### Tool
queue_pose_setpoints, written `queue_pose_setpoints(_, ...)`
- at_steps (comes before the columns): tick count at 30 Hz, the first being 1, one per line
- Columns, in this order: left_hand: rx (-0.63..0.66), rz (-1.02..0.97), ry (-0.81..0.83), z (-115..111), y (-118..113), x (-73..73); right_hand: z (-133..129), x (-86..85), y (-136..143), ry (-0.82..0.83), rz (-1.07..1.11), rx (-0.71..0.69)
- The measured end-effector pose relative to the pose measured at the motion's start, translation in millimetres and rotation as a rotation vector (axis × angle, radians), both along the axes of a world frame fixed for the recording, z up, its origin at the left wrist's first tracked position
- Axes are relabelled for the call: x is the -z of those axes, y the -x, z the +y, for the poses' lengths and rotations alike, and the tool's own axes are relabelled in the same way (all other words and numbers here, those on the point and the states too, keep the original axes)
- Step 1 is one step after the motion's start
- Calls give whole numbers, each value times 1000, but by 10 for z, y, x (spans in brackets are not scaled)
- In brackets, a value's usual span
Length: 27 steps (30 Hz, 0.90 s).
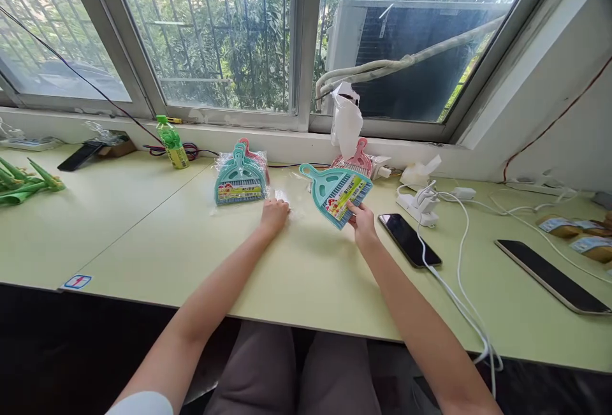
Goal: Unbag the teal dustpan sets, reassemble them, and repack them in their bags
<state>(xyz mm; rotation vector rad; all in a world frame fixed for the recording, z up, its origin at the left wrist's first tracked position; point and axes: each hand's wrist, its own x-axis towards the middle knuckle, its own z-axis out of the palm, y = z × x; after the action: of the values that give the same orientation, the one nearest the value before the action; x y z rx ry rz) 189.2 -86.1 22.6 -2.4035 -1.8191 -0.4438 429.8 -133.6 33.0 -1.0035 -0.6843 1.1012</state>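
Note:
My right hand [364, 224] grips a mint-green dustpan and brush set [337, 190] by its lower right edge, lifted and tilted with its handle up to the left. A yellow label sits across its bristles. My left hand [275, 215] is closed on a clear plastic bag [283, 197] near the table surface. Just left of it lies another green dustpan set [239, 180] in clear wrapping, with a pink one [258, 159] partly hidden behind. Behind the held set, a pink dustpan and brush set [357, 159] leans near the wall, partly covered.
A green-capped bottle [173, 142] stands back left. A black phone [409, 240], a white power strip [417, 206] with trailing cables and a tablet [549, 275] lie to the right. White tissue [347, 123] stands by the window. The table's front edge [315, 327] is near my lap.

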Motion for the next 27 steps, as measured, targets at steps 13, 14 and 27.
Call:
queue_pose_setpoints(13, -286, -575, -356, 49, 332, -190, -12, -41, 10, 68, -200, -131)
queue_pose_setpoints(14, -291, -592, -369, 55, 353, -193, -4, -31, 0, 61, -212, -127)
queue_pose_setpoints(27, -299, -594, -414, 78, 365, -161, -84, -107, 124, -37, -358, -209)
